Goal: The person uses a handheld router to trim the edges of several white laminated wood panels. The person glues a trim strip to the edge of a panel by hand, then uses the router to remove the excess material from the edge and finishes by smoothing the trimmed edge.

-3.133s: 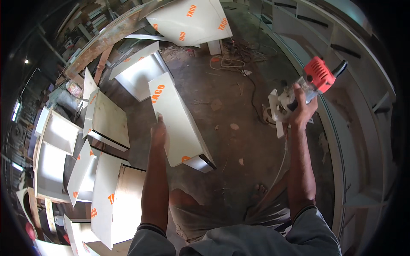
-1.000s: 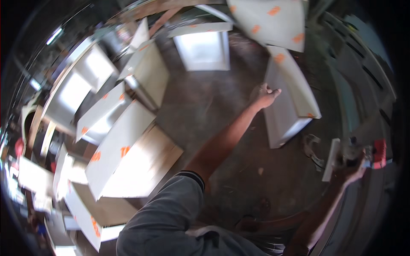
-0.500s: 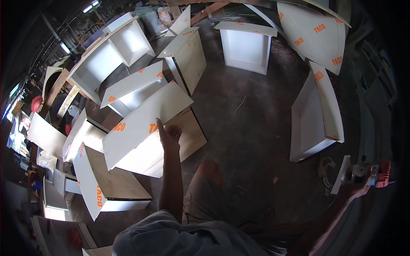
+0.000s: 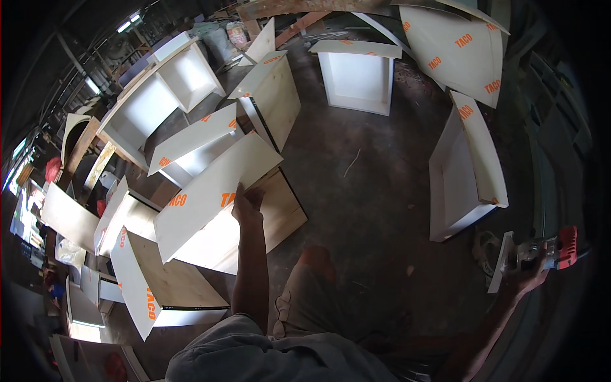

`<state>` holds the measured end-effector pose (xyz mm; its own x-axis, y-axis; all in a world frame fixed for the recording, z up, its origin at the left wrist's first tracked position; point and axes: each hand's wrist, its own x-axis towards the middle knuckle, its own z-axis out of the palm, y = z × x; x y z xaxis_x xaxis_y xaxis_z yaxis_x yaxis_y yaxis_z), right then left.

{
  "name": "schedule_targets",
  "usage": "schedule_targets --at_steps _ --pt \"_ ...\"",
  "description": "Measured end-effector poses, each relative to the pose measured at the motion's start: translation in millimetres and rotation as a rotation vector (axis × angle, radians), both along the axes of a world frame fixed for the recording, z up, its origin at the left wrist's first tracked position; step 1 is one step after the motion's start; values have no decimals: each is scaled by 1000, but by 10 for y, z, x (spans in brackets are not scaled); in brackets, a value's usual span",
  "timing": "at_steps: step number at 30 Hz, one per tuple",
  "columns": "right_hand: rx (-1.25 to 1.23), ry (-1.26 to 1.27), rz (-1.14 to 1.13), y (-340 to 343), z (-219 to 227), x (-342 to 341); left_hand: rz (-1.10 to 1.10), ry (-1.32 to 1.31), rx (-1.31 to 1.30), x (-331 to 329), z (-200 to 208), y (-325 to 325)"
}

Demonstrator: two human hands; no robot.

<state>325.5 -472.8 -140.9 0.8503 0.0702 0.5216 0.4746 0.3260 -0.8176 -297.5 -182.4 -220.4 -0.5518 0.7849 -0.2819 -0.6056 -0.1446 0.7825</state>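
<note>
My left hand (image 4: 248, 207) is closed on the edge of a drawer (image 4: 207, 181) with a pale front panel and plywood side. Its thumb lies on the panel, and the other fingers reach behind the edge, partly hidden. Out at the far right, my right hand (image 4: 529, 277) is wrapped around a trim router (image 4: 533, 252) with a red motor end and a flat white base plate (image 4: 501, 262). The router is held in the air on its side, away from the drawers.
More drawers stand around me: one at left (image 4: 172, 274), one ahead (image 4: 355, 76) and one at right (image 4: 468, 172). A white open cabinet (image 4: 153, 95) lies far left. A large pale panel (image 4: 455, 54) leans at the back right. Dark concrete floor (image 4: 356, 191) lies between them.
The whole view has shifted slightly. My right hand has raised the router a little and tilted it. My left hand keeps its hold on the same drawer.
</note>
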Motion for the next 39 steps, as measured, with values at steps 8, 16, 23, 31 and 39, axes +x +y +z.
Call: schedule_targets --at_steps 8,16,23,31,39 --pt "-119 -319 -159 -262 -14 106 -214 -78 102 960 -110 341" --pt "181 151 146 -150 384 -354 -443 -139 22 2403 111 -34" --pt "47 4 166 -189 326 -365 -712 -34 -78 2562 349 -457" --pt "-49 46 348 43 327 -818 -898 138 -97 2111 380 -995" --pt "-37 125 452 582 150 -1637 -956 232 -100 1861 389 -1155"
